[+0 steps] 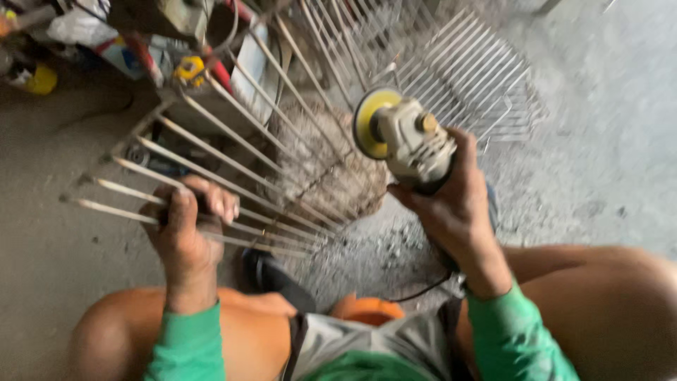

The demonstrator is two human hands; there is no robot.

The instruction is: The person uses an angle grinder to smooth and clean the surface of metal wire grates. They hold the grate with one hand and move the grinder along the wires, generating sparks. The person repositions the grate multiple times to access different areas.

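I count one angle grinder [409,141] with one yellow disc [368,121], two metal bar grilles [233,169] [469,77], one block of stone [331,166], and my two hands [185,224] [451,201].

Bare concrete floor [620,141] at right and lower left gives open passage. The metal rod grille [268,141] spans the centre, its narrow gaps blocking passage; the left hand [185,226] grips its rods. Clutter [141,42] closes the upper left. A second grille [472,77] occupies the upper right.
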